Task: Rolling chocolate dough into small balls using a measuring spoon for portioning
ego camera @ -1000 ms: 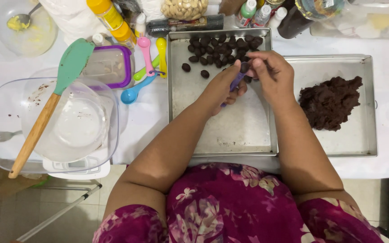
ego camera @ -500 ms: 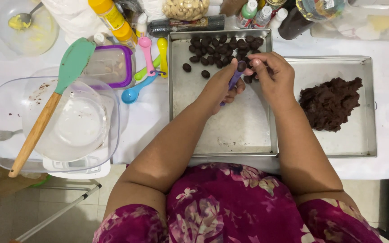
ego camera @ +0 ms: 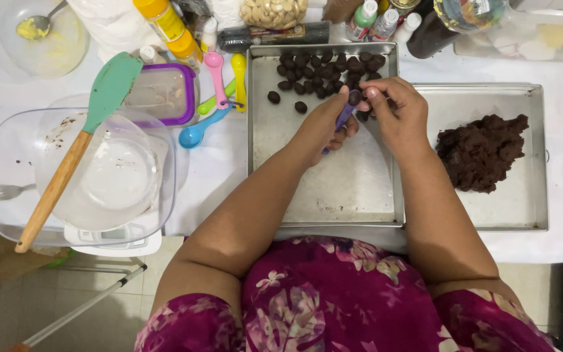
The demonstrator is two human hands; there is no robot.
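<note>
My left hand (ego camera: 326, 124) grips a small purple measuring spoon (ego camera: 345, 116) over the left metal baking tray (ego camera: 333, 189). A dark dough ball (ego camera: 355, 98) sits at the spoon's tip, and the fingers of my right hand (ego camera: 395, 112) pinch it there. Several dark chocolate dough balls (ego camera: 320, 73) lie in rows at the tray's far end. A mound of dark dough (ego camera: 480, 151) lies in the right metal tray (ego camera: 529, 208).
A clear bowl (ego camera: 8, 195) at left holds a smaller bowl and a teal spatula with wooden handle (ego camera: 73, 150). Coloured measuring spoons (ego camera: 219, 91), a purple-rimmed container (ego camera: 164, 94), bottles and a bag of nuts (ego camera: 274, 12) line the table's far side.
Both hands have stayed together over the left tray; the right fingers shifted slightly at the spoon's tip, working the dough ball. Nothing else moved.
</note>
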